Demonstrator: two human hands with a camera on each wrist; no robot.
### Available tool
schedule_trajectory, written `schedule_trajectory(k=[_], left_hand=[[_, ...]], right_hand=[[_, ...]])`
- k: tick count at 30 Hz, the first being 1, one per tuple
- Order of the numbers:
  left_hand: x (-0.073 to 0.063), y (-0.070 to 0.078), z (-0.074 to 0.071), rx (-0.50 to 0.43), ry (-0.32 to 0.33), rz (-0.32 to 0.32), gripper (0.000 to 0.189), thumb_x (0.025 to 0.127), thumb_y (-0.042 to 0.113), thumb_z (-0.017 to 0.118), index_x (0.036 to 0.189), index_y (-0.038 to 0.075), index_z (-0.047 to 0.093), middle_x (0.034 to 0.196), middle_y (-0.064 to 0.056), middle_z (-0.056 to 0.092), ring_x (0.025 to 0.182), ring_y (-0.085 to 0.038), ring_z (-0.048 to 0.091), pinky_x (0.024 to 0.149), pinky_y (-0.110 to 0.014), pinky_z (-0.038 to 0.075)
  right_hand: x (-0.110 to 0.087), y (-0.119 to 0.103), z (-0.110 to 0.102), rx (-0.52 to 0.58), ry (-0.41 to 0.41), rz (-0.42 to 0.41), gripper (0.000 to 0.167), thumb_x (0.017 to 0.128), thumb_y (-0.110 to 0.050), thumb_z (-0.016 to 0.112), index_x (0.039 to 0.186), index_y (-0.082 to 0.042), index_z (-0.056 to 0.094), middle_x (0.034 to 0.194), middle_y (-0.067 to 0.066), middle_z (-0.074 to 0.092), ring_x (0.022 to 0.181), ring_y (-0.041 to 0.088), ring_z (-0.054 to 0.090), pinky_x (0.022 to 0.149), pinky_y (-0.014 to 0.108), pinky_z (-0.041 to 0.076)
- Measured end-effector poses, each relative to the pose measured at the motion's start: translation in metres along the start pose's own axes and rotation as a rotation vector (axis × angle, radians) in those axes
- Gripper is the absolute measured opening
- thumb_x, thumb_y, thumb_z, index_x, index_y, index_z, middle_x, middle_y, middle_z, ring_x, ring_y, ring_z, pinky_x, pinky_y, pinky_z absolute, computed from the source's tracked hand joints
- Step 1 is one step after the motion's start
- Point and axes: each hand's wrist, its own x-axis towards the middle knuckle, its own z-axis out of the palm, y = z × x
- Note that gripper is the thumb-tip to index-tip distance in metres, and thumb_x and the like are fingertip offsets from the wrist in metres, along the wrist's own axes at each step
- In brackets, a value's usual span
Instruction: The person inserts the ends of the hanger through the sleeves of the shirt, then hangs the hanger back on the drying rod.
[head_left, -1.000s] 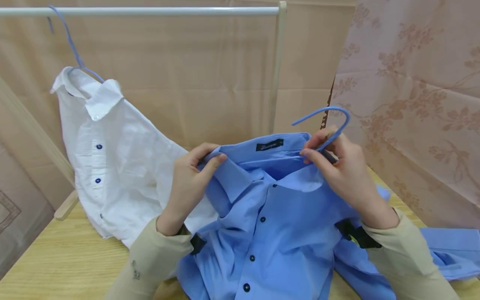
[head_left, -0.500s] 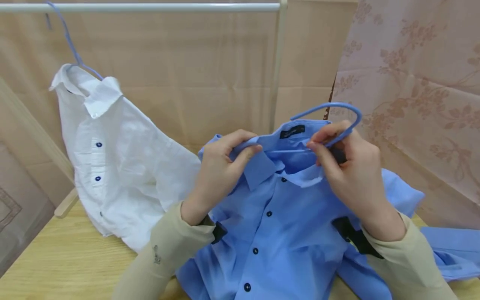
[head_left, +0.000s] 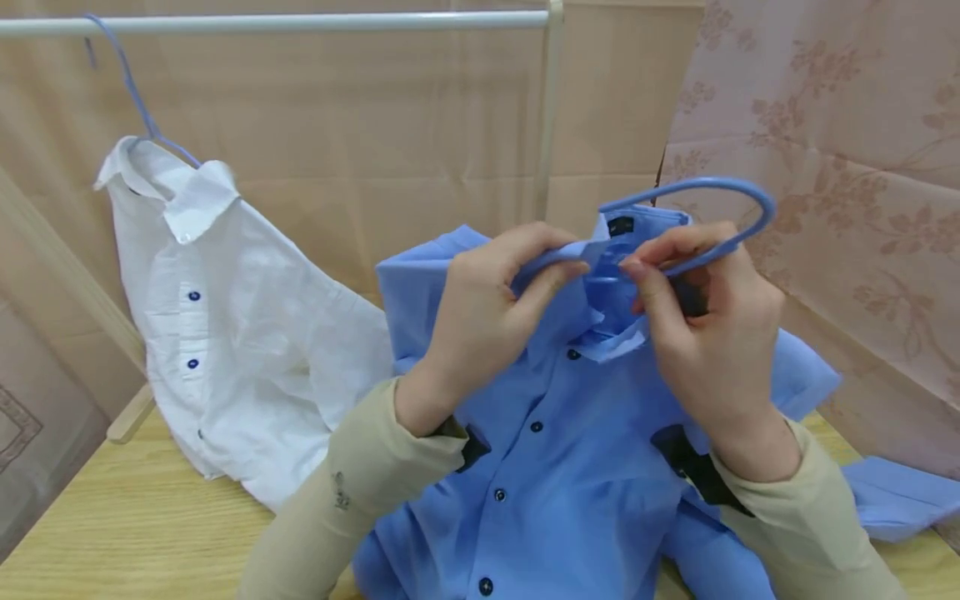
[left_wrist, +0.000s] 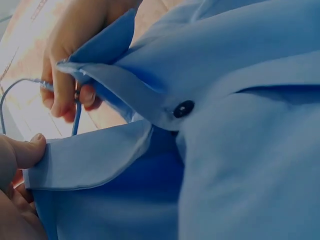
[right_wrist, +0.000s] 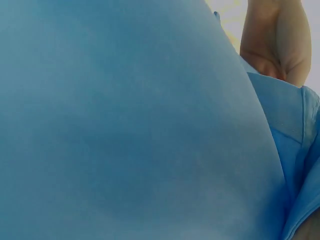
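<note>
A blue button-up shirt [head_left: 577, 467] with dark buttons lies under both hands in the head view. My left hand [head_left: 487, 308] pinches its collar between thumb and fingers; the left wrist view shows the thumb on the folded collar [left_wrist: 90, 157]. A blue hanger's hook [head_left: 761, 204] rises from the neck opening. My right hand [head_left: 716, 342] pinches the base of that hook at the collar's right side. The rest of the hanger is hidden inside the shirt. Blue cloth [right_wrist: 130, 120] fills most of the right wrist view.
A white shirt [head_left: 247, 333] hangs at the left on a blue hanger [head_left: 135, 83] from the rack's rail [head_left: 315, 22]. A wooden table [head_left: 127, 517] lies below. Patterned cloth [head_left: 832, 192] hangs at the right, and beige cloth stands behind.
My left hand has moved right and up with the collar, closer to my right hand, raising the shirt's left shoulder. The right hand and hook have shifted right, the hook tilting over further.
</note>
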Motion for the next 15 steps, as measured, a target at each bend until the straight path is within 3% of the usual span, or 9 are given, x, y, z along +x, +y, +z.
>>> schedule_trajectory(k=[4,10,12,15], left_hand=[[-0.005,-0.002,0.003,0.007,-0.119,0.014,0.014,0.086,0.015,0.062,0.095,0.004,0.064,0.092,-0.003,0.065,0.082,-0.006,0.059,0.075,-0.014,0.043],[-0.02,-0.017,-0.007,0.027,-0.448,-0.009,0.032,0.087,0.001,0.05,0.117,0.006,0.055,0.115,-0.002,0.058,0.103,-0.006,0.051,0.088,-0.019,0.039],[-0.024,-0.022,-0.01,0.078,-0.488,-0.042,0.036,0.087,0.001,0.05,0.122,0.008,0.053,0.119,0.0,0.056,0.108,-0.007,0.051,0.091,-0.021,0.039],[-0.028,-0.026,-0.013,0.167,-0.445,-0.126,0.029,0.089,0.012,0.056,0.118,0.012,0.056,0.113,0.003,0.06,0.1,-0.006,0.055,0.085,-0.023,0.042]], right_hand=[[-0.005,0.003,0.002,-0.032,-0.046,-0.017,0.015,0.083,-0.004,0.063,0.091,0.008,0.057,0.078,0.009,0.063,0.059,-0.007,0.05,0.053,0.009,0.039],[-0.013,0.016,0.004,-0.021,-0.123,-0.034,0.014,0.079,0.004,0.065,0.091,0.005,0.057,0.08,0.007,0.062,0.061,-0.007,0.049,0.054,0.01,0.04],[-0.014,0.019,0.005,-0.011,-0.133,-0.043,0.014,0.078,0.006,0.065,0.09,0.005,0.057,0.081,0.008,0.062,0.065,-0.006,0.05,0.057,0.011,0.04],[-0.015,0.022,0.007,0.012,-0.138,-0.052,0.014,0.077,0.008,0.066,0.089,0.005,0.058,0.081,0.008,0.061,0.072,-0.003,0.051,0.063,0.012,0.04]])
